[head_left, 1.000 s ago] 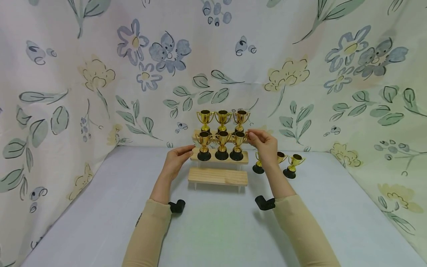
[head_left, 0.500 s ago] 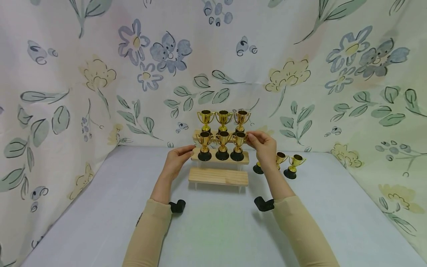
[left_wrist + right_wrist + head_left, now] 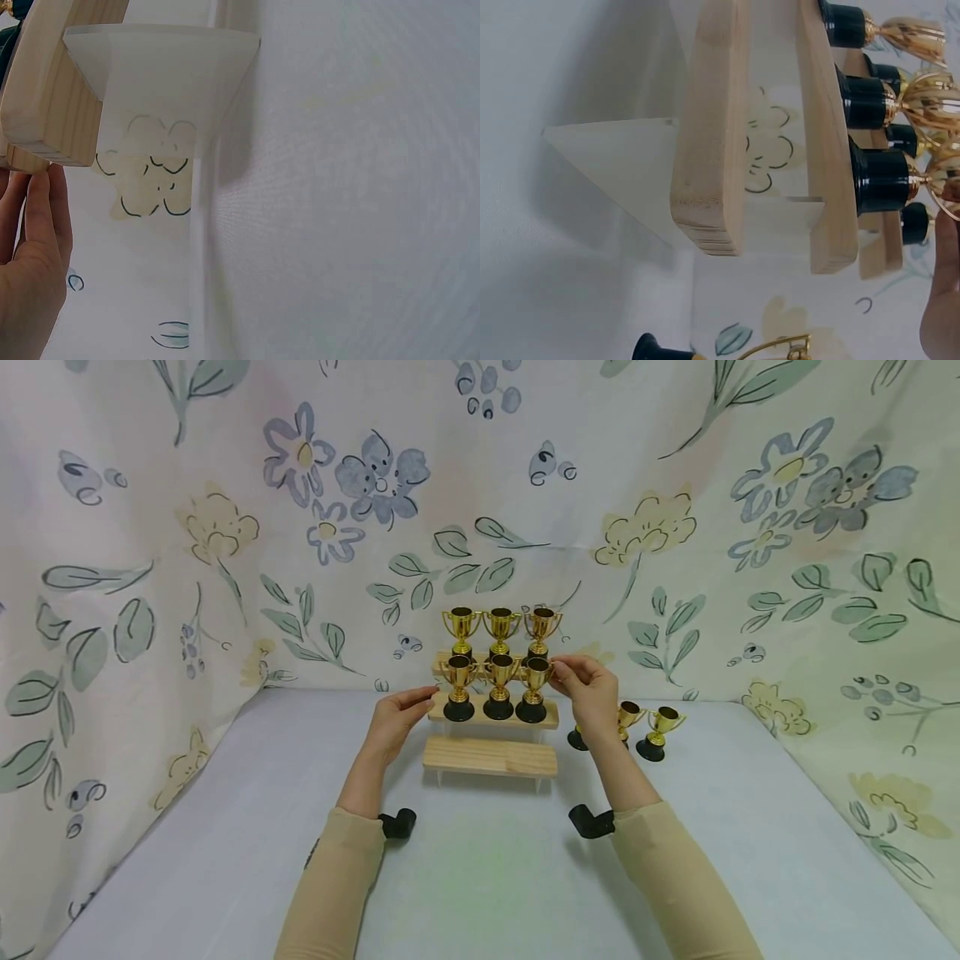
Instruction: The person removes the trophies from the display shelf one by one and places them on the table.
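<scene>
- R hand (image 3: 592,697): handle of R-end trophy (image 3: 536,677) pinched btw. thumb & finger; its base is seated on mid shelf (image 3: 478,714) of the 3-tier stand (image 3: 450,753).
- L hand (image 3: 393,722): fingers extended, unclenched; tips set against L end of a shelf (exact tier can't be told).
- Mid shelf also occupied by 2 gold trophies (image 3: 500,672), black bases down.
- Top shelf (image 3: 440,663): 3 more gold cups (image 3: 501,623) lined up behind.
- Btm shelf (image 3: 517,762): pale wood, carried on whitish supports (image 3: 157,75).
- Tabletop (image 3: 465,877): 3 spare trophies (image 3: 664,720) placed R of stand, partly hidden by R hand.
- Floral cloth (image 3: 480,468) hung behind.
</scene>
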`<state>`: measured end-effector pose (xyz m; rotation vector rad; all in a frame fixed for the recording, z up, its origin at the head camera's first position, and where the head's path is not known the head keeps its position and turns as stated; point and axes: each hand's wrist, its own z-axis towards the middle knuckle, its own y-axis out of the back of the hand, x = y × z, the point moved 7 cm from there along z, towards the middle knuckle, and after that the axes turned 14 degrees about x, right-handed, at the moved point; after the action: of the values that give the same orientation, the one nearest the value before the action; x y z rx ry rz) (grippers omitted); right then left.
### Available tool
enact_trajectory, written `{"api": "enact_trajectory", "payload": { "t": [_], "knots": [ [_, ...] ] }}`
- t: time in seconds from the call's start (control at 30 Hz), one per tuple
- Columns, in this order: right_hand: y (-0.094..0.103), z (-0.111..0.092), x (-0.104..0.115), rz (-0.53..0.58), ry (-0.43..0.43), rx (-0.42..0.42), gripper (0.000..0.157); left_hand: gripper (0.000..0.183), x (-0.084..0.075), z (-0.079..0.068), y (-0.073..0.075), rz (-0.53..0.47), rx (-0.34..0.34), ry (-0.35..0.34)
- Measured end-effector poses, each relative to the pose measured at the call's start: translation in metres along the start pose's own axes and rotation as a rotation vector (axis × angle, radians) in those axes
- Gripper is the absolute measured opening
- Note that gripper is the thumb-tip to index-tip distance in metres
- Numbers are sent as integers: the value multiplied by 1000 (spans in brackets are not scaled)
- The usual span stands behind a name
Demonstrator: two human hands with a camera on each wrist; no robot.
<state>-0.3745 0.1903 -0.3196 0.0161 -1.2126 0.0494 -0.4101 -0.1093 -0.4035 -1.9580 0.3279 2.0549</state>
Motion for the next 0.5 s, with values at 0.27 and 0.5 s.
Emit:
{"api": "enact_trajectory", "payload": {
  "t": [0.27, 0.5],
  "knots": [
    [6, -4, 2, 17, 12, -27, 21, 40, 0, 0, 0, -6, 1, 6],
    [16, -14, 7, 37, 26, -43, 16, 40, -1, -1, 0, 0, 4, 12]
  ]
}}
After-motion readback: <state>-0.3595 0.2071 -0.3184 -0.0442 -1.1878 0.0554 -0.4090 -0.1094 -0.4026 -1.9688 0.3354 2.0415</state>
